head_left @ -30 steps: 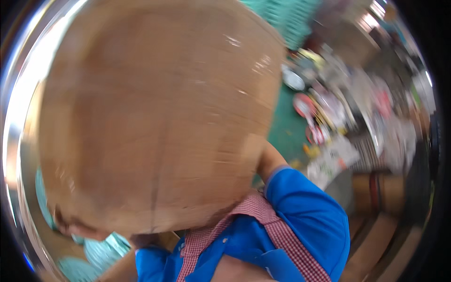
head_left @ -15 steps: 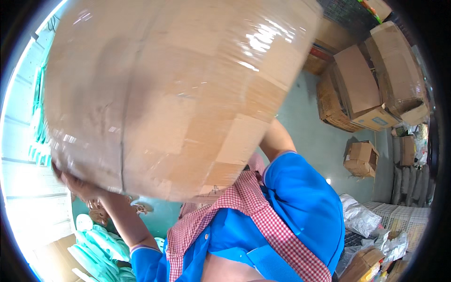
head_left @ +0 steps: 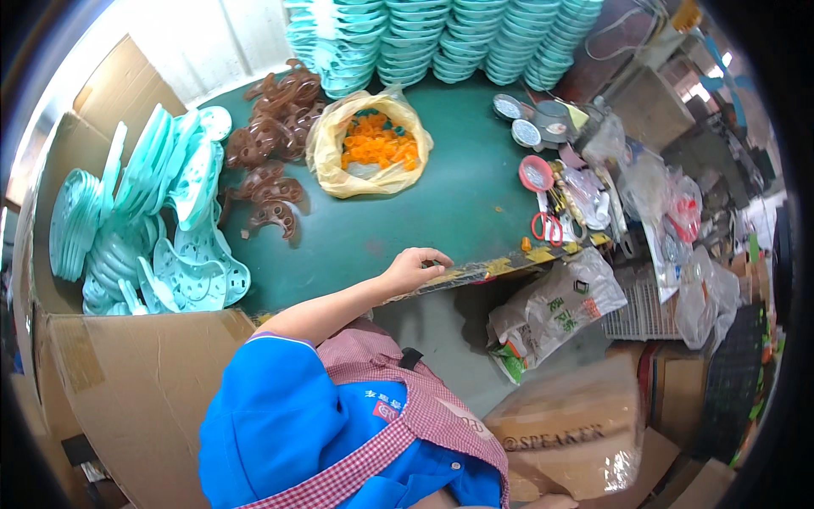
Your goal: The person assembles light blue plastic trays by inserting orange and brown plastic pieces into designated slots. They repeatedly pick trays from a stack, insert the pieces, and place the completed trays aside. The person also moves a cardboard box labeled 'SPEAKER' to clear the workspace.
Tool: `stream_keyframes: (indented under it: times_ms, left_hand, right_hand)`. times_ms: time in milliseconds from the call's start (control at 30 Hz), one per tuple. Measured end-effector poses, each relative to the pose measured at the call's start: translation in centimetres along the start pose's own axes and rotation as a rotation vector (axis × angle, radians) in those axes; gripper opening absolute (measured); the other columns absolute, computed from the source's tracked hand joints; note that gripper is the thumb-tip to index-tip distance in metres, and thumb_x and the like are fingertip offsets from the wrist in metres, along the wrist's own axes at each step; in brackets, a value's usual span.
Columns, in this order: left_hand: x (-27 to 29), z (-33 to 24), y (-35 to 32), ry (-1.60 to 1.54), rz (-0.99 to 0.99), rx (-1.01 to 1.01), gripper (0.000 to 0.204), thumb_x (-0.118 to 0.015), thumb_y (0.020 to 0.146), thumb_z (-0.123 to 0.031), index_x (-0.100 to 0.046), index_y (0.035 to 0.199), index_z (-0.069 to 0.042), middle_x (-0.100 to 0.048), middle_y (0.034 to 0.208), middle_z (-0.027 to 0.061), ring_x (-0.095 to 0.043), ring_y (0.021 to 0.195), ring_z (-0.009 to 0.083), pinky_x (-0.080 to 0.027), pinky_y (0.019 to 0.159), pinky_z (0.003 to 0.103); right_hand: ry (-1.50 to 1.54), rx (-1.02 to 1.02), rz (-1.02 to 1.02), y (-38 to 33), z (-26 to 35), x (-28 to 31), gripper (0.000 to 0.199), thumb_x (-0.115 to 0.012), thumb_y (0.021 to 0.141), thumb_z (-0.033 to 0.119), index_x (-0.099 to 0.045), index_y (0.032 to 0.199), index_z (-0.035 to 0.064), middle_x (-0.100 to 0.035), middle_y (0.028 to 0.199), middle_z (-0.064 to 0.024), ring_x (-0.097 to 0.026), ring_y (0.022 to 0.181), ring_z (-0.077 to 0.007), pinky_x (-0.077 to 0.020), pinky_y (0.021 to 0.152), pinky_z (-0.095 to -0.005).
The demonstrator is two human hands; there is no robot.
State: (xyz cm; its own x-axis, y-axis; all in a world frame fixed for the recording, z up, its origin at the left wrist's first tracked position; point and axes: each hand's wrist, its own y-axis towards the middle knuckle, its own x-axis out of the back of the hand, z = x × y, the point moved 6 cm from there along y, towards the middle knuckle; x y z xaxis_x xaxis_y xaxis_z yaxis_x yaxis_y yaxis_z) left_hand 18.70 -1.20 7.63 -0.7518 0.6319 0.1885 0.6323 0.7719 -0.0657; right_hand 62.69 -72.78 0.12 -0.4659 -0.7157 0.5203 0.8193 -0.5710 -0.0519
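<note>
My left hand [head_left: 415, 270] lies at the front edge of the green worktable [head_left: 458, 225], fingers loosely bent and apart, with nothing in them. At the lower right is a brown cardboard box [head_left: 555, 407] wrapped in shiny tape, with dark print on one side. My right hand [head_left: 551, 502] holds the box's near edge; only a small part of this hand shows at the bottom of the picture. On the table, ahead of my left hand, sits a pale yellow plastic bag [head_left: 326, 165] with orange and dark green small pieces [head_left: 377, 146] inside.
Turquoise plastic parts [head_left: 415, 42] are stacked along the table's back; more fill an open carton [head_left: 127, 348] at left. Brown translucent parts [head_left: 275, 123] lie beside the bag. Red-handled scissors [head_left: 547, 227] and small dishes stand at right. A white printed bag [head_left: 555, 310] hangs below the edge.
The large taped box no longer fills the view; a taped box now sits at lower right by my right hand. My left hand is off it, at the table edge. The view has turned toward the table.
</note>
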Motion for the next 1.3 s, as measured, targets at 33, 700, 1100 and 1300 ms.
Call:
stream_keyframes:
  times_ms: [33, 700, 1100, 1300]
  left_hand:
    - [0.8, 1.4, 0.0, 0.011, -0.034, -0.005, 0.021, -0.062, 0.088, -0.012, -0.069, 0.107, -0.006, -0.069, 0.094, 0.0037, -0.059, 0.083, 0.0109, -0.049, 0.08, 0.029]
    - [40.5, 11.5, 20.7, -0.201, -0.957, 0.121, 0.029, -0.057, 0.089, -0.014, -0.066, 0.115, -0.004, -0.069, 0.1, 0.0063, -0.062, 0.073, 0.0128, -0.05, 0.067, 0.026]
    - [47.8, 1.9, 34.9, -0.43, -0.998, -0.203, 0.088, -0.058, 0.068, -0.002, -0.019, 0.146, 0.011, -0.045, 0.138, 0.0242, -0.053, 0.117, 0.0262, -0.043, 0.095, 0.028]
    - [49.8, 4.3, 39.3, -0.628, -0.886, -0.287, 0.083, -0.057, 0.065, 0.002, -0.028, 0.144, 0.009, -0.052, 0.131, 0.0225, -0.058, 0.104, 0.0234, -0.046, 0.087, 0.029]
  right_hand:
    - [-0.006, -0.053, 0.045, -1.0, -1.5, -2.0, 0.038, -0.051, 0.09, 0.018, -0.057, 0.123, 0.0012, -0.06, 0.096, -0.0074, -0.057, 0.081, -0.0192, -0.0465, 0.067, -0.0319]
    - [0.018, 0.502, 2.186, -90.4, 44.0, -53.1, 0.046, -0.049, 0.098, 0.028, -0.046, 0.134, -0.0007, -0.063, 0.118, -0.0166, -0.063, 0.081, -0.0202, -0.0529, 0.071, -0.0312]
    - [0.085, -0.114, 2.34, -111.4, 45.8, -67.4, 0.031, -0.051, 0.09, 0.012, -0.047, 0.117, -0.0014, -0.058, 0.116, -0.0222, -0.062, 0.104, -0.034, -0.0549, 0.086, -0.0413]
    - [0.313, 0.062, 2.334, -113.0, 48.4, -68.4, 0.037, -0.046, 0.087, 0.004, -0.044, 0.123, -0.0042, -0.06, 0.112, -0.021, -0.066, 0.097, -0.038, -0.058, 0.082, -0.041]
